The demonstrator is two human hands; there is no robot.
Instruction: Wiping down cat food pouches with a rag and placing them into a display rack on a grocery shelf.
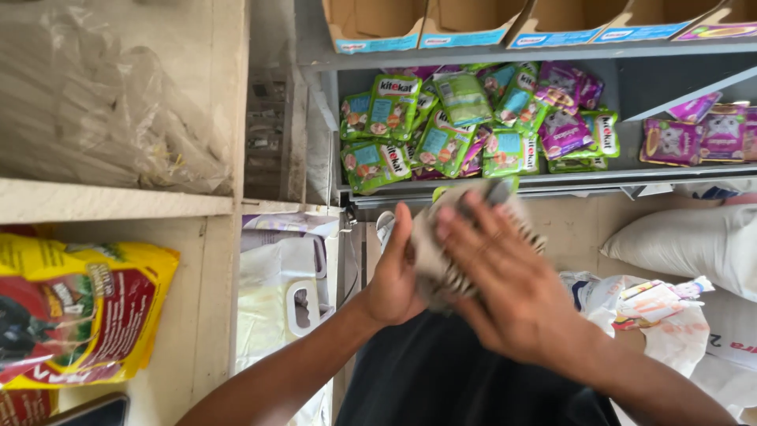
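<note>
We see two hands on one blurred grey-brown striped packet (461,244): left hand (394,276) gripping its edge, right hand (512,292) spread flat over it.

Our left hand (392,272) raised at centre, thumb up, fingers curled in grip. Our right hand (505,276) laid flat across it, fingers spread, motion-blurred. Both our forearms bare, converging from below.
</note>
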